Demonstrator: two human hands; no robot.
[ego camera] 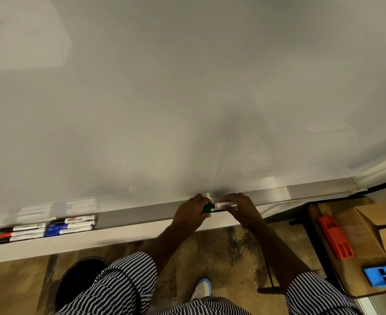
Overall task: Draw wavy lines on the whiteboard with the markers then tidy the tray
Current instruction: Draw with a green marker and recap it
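I am gripping the green-capped white marker [219, 205] over the grey tray [142, 215]: left hand [193, 211] curling round its cap, right hand [237, 206] pinching its barrel.

Dim, soft, slightly blurred; whiteboard [187, 87] glare, perhaps overhead.

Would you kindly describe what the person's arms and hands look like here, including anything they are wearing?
Both hands are bare: the left hand and the right hand show no gloves, and no rings, watch or bracelets can be made out. The forearms are uncovered. Each arm has a loose sleeve ending around the elbow, the left sleeve and the right sleeve, in dark navy or black and white narrow stripes.
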